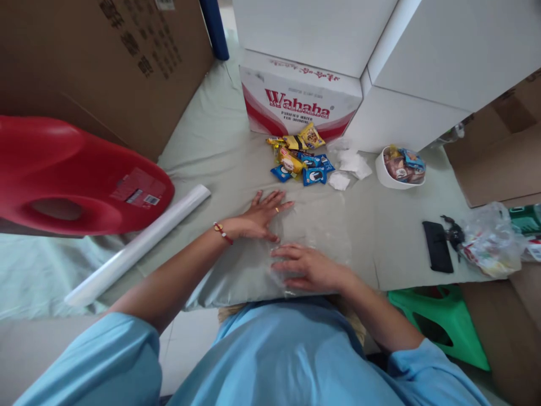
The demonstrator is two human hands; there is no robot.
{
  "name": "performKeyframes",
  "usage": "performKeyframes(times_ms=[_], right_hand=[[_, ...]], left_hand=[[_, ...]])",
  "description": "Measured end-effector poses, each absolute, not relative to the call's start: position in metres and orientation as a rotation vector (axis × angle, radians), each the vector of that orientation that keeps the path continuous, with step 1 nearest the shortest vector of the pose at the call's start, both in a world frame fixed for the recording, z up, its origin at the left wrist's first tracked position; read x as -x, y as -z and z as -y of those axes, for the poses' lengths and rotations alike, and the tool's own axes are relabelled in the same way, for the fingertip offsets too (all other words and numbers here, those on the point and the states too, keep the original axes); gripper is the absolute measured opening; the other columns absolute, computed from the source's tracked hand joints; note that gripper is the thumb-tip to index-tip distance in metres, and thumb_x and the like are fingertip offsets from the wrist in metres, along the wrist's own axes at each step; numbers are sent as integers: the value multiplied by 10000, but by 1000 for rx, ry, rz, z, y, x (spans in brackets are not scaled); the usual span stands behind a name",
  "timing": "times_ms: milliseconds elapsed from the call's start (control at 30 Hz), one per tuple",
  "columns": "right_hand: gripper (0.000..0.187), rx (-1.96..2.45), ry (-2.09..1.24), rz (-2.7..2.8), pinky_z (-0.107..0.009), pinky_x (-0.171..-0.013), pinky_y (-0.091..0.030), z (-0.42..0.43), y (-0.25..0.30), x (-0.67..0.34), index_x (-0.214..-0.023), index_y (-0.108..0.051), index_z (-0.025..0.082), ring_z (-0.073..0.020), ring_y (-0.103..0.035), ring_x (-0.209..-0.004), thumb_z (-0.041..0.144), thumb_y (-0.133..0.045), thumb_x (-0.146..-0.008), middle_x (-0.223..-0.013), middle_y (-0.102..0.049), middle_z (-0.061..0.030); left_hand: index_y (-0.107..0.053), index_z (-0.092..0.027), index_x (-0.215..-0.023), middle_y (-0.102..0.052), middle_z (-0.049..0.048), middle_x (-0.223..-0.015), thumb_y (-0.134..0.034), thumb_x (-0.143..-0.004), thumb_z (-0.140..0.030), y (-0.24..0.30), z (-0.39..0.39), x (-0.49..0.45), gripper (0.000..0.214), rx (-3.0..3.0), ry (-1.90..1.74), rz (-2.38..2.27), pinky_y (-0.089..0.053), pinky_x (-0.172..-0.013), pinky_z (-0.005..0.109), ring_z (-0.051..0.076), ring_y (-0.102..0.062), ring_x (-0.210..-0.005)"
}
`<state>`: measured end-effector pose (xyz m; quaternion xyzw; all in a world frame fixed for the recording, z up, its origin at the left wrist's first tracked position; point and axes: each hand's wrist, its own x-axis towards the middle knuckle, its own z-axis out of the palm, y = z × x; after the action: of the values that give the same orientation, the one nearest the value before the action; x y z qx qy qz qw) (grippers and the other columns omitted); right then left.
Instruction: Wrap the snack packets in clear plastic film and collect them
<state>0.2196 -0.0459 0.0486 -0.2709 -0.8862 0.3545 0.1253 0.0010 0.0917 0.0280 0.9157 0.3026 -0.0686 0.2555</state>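
Note:
A sheet of clear plastic film (323, 234) lies on the cloth-covered surface in front of me. My left hand (262, 217) is spread flat at the film's left side, palm down, with a ring and a red bracelet on it. Closer to my body, my right hand (310, 269) rests on the film with its fingers stretched and slightly apart. Neither hand grips anything. Beyond them is a pile of small snack packets (302, 160), yellow and blue. Crumpled white pieces (353, 164), possibly tissue, lie to the right of the packets.
A long plastic roll (141, 242) lies at left, near a red plastic container (84, 180) and a large cardboard box (105, 67). A Wahaba-style water carton, lettered "Wahaha" (296, 104), stands behind. At right are a white bowl (385, 176) of packets, a black phone (437, 246) and a green stool (465, 332).

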Motion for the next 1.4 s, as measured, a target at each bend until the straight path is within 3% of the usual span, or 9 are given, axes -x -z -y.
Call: performKeyframes(times_ms=[133,267,400,533,633,833,1000,1167,1400], right_hand=[[564,764,-933,2772,-503,-1307,-236,69,-41,-203,-1502,-582,211,-275,-317,-1585,497,-632,-1018,-1672,-429,-123],[600,834,-832,2804,-479,-1332,-151,72,-31,-200,-1523,-557,199,-265,-277,-1604,527,-608,-1023,-1688,-409,-94],[593,843,-809,2768,-496,-1310,-218,64,-26,-201,-1501,-585,190,-273,-355,-1562,517,-629,-1008,-1627,-496,-122],[505,895,-829,2796,-525,-1193,-408,58,-23,-197,-1341,-712,139,-343,-530,-1414,481,-680,-971,-1402,-683,-182],[510,923,-807,2774,-512,-1215,-390,61,-21,-192,-1408,-667,139,-326,-523,-1420,439,-658,-996,-1445,-658,-170],[538,1124,-968,2551,-518,-1313,-225,99,-26,-202,-1536,-538,196,-259,-303,-1591,458,-533,-1066,-1672,-428,-128],[453,1107,-1210,2257,-450,-1183,-447,101,-46,-252,-1450,-600,221,-221,-566,-1404,455,-533,-1067,-1501,-619,-128],[320,1549,-590,2101,-448,-997,-549,-8,-52,-307,-1249,-698,196,-253,-685,-1103,341,-498,-1047,-1178,-747,-140],[670,1799,-98,2373,-536,-1207,-323,-147,-47,-300,-1544,-491,80,-380,-403,-1440,237,-631,-907,-1525,-545,-217]], left_hand=[[-258,-274,-1673,37,153,-1785,-678,-860,-524,-32,-96,-1,948,-2436,191,-874,3,-1273,662,386,43,-1650],[-464,-288,-1582,-109,63,-1796,-578,-934,-437,-56,-80,1,674,-2434,-35,-1158,-54,-1270,683,418,-5,-1640],[-522,-283,-1532,-468,120,-1621,-558,-935,-286,-85,-28,-16,598,-2392,-516,-1668,-195,-1203,744,443,-264,-1546],[-703,-257,-1307,-703,144,-1269,-478,-978,-260,-78,5,-50,398,-2489,-405,-1237,-449,-1098,582,327,-595,-1245],[-660,-172,-1383,-599,172,-1506,-378,-1035,-324,-50,-7,-61,473,-2433,-257,-1336,-384,-1194,563,324,-502,-1429],[-302,-315,-1669,-268,122,-1752,-272,-1076,-490,-14,-32,-40,619,-2438,-93,-1490,-29,-1234,770,366,-210,-1623],[-197,-356,-1692,-192,129,-1771,-347,-1032,-634,-12,-29,-35,733,-2421,-68,-1451,9,-1201,811,424,-114,-1635],[-247,-331,-1685,-158,126,-1779,-323,-1043,-625,-12,-30,-37,710,-2413,-43,-1446,24,-1228,780,390,-101,-1645],[-370,-264,-1645,-226,127,-1761,-316,-1074,-554,-9,-25,-37,643,-2490,-117,-1506,-26,-1259,740,340,-166,-1640]])
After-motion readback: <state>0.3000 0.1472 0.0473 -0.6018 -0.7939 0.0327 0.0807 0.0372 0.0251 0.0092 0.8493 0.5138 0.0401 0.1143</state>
